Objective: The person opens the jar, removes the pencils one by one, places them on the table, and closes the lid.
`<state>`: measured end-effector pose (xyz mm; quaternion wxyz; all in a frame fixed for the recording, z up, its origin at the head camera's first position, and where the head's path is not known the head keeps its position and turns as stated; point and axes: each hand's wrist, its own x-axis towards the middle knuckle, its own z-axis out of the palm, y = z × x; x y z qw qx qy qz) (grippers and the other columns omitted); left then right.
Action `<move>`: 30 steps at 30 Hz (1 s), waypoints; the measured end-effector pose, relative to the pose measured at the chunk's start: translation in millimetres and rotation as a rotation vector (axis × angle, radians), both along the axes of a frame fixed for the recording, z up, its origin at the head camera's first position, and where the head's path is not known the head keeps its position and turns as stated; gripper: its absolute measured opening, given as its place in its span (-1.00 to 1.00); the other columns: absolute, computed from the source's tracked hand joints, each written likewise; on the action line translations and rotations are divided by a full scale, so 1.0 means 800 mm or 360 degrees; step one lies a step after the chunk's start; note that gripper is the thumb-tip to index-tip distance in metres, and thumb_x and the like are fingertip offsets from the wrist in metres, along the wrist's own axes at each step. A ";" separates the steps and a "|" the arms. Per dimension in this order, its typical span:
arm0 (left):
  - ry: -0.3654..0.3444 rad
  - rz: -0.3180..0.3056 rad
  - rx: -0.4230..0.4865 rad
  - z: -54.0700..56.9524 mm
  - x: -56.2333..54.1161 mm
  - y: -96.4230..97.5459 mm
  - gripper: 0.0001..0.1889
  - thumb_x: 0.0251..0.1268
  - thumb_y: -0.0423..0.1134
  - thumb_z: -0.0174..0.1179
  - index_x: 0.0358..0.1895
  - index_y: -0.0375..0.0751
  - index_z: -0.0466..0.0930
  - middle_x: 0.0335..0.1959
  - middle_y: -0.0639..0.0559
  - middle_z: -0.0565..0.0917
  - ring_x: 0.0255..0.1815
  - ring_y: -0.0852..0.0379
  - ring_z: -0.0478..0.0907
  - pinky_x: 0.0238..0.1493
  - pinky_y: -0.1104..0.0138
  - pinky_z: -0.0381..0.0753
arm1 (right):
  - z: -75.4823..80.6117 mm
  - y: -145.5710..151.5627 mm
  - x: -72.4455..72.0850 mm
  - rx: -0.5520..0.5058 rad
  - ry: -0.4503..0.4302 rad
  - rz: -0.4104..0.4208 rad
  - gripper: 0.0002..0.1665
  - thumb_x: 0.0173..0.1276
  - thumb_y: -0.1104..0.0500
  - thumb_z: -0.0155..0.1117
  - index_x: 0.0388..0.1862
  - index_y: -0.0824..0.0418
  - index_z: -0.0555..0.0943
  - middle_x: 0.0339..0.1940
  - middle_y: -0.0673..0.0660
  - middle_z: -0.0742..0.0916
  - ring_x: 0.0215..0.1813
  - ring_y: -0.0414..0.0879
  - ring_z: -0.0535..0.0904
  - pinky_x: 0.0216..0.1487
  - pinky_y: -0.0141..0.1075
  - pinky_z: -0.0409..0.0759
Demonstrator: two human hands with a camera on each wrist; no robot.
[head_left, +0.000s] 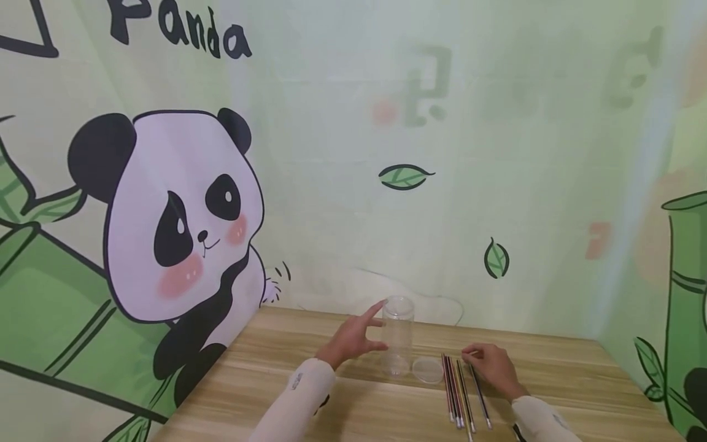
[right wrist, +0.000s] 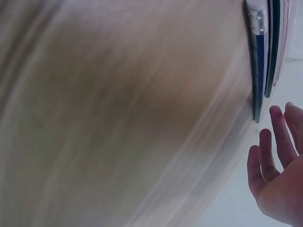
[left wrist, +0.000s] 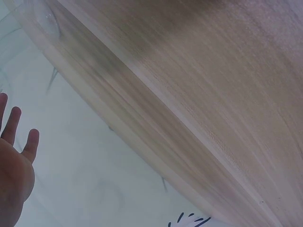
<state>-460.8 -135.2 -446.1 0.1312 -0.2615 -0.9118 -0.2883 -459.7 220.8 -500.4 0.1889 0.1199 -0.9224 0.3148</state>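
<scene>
A clear, see-through jar (head_left: 397,337) stands upright near the table's back edge. Beside it, my left hand (head_left: 353,336) has its fingers spread and reaches toward the jar's side; whether it touches the jar I cannot tell. A round clear lid (head_left: 428,369) lies to the right of the jar. Several pencils (head_left: 456,393) with eraser ends toward me lie side by side, and one dark blue pencil (right wrist: 259,56) lies at their right. Close to that pencil's far end is my right hand (head_left: 491,363), its fingers loosely bent and apart in the right wrist view, holding nothing visible.
The wood-grain table (head_left: 541,368) ends at a pale green wall cloth (head_left: 525,184) printed with a panda (head_left: 182,221), leaves and bamboo. A thin line runs along the cloth behind the jar.
</scene>
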 end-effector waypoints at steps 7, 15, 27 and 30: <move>0.0017 0.0012 -0.0019 -0.001 -0.001 -0.002 0.10 0.13 0.00 0.57 0.68 0.27 0.03 0.21 0.05 0.73 0.36 -0.11 0.57 0.40 -0.10 0.46 | 0.006 -0.023 -0.004 -0.0046 -0.0021 0.0112 -0.83 0.37 0.19 0.47 -0.13 0.25 0.79 -0.19 0.18 0.85 -0.10 0.11 0.79 0.01 0.06 0.70; 0.0048 -0.0002 -0.0026 0.001 0.002 -0.004 0.10 0.12 -0.03 0.59 0.68 0.23 0.04 0.19 0.04 0.74 0.33 -0.11 0.59 0.39 -0.09 0.47 | 0.009 -0.053 -0.004 -0.0050 -0.0138 0.0280 -0.58 0.24 -0.01 0.59 -0.03 0.23 0.78 -0.07 0.18 0.84 0.06 0.14 0.75 0.16 0.10 0.64; 0.0066 -0.0017 -0.0041 0.001 0.003 -0.003 0.09 0.13 -0.04 0.58 0.68 0.16 0.06 0.18 0.02 0.74 0.31 -0.12 0.61 0.38 -0.09 0.48 | -0.003 -0.061 0.007 0.0254 -0.0044 0.0461 -0.30 0.10 -0.25 0.63 0.07 0.17 0.77 0.00 0.14 0.83 0.09 0.14 0.73 0.14 0.12 0.64; 0.0062 -0.0015 -0.0043 0.003 0.003 -0.002 0.09 0.13 -0.03 0.58 0.68 0.16 0.05 0.19 0.03 0.74 0.31 -0.11 0.61 0.39 -0.08 0.48 | -0.005 -0.062 0.005 0.0313 -0.0012 0.0497 -0.25 0.03 -0.31 0.65 0.07 0.14 0.78 0.01 0.10 0.83 0.11 0.12 0.72 0.15 0.11 0.64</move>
